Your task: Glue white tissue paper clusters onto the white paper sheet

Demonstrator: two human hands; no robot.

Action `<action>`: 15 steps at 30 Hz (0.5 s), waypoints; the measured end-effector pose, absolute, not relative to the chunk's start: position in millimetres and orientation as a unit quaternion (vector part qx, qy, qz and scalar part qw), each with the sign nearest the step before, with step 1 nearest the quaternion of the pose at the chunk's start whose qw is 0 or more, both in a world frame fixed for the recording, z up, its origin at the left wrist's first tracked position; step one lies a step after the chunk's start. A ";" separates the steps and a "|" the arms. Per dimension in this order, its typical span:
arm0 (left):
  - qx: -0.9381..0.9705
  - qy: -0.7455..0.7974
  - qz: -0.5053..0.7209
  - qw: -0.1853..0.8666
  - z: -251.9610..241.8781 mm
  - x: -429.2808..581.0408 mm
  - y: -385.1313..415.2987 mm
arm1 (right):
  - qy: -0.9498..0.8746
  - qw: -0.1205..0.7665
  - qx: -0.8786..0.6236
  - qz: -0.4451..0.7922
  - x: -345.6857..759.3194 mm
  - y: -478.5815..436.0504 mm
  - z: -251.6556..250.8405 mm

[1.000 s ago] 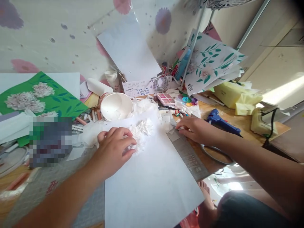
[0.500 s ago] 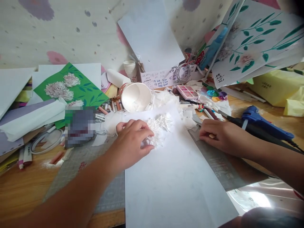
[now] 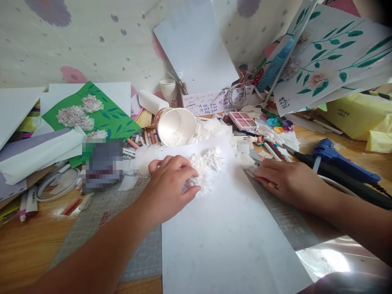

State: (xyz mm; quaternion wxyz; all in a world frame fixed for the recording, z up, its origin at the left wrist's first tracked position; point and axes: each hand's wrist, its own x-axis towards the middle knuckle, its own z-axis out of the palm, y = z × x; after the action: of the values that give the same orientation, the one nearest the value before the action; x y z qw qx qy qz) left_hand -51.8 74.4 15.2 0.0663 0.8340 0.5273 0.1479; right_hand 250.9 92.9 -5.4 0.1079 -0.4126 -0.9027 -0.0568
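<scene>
My left hand (image 3: pixel 170 185) rests with curled fingers on a clump of white crumpled tissue petals (image 3: pixel 208 163), which lies on the upper part of a large white paper sheet (image 3: pixel 226 237). Its fingertips press the clump's left edge. My right hand (image 3: pixel 286 179) lies palm down at the sheet's right edge, on a metal ruler (image 3: pixel 288 218), fingers together with a small thin object partly under them.
A white paper cup (image 3: pixel 176 126) lies on its side behind the sheet. Pens, a pink paint palette (image 3: pixel 243 119) and paper scraps crowd the back. A blue glue gun (image 3: pixel 339 161) lies right. Green flower artwork (image 3: pixel 88 114) and stacked papers sit left on the wooden desk.
The view has swung left since a second ago, then steadied. My left hand stays on the tissue clump; my right hand has shifted slightly along the ruler.
</scene>
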 end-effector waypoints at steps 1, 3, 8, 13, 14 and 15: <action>0.835 0.526 0.147 0.065 14.7 -51.4 74.7 | -0.900 0.094 -0.419 -0.068 249.5 92.7 -5.4; 0.835 0.525 0.150 0.064 13.3 -50.6 75.1 | -0.894 0.066 -0.439 -0.058 246.9 92.9 -2.1; 0.841 0.514 0.155 0.068 12.5 -50.4 74.9 | -0.821 0.203 -0.515 0.140 240.6 94.2 16.4; 0.867 0.470 0.130 0.100 17.1 -53.6 76.3 | -0.780 0.261 -0.524 0.221 215.8 93.7 30.4; 0.869 0.467 0.127 0.105 17.7 -54.1 76.7 | -0.788 0.270 -0.509 0.214 208.2 94.1 31.8; 0.868 0.468 0.127 0.107 18.1 -54.5 76.9 | -0.798 0.280 -0.493 0.204 200.3 94.7 32.6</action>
State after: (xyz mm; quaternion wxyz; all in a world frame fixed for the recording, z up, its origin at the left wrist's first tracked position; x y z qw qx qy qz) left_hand -54.5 76.9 18.1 0.1071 0.8680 0.4680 0.1266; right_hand 200.3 94.7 32.6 0.2800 -0.4933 -0.7980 0.2037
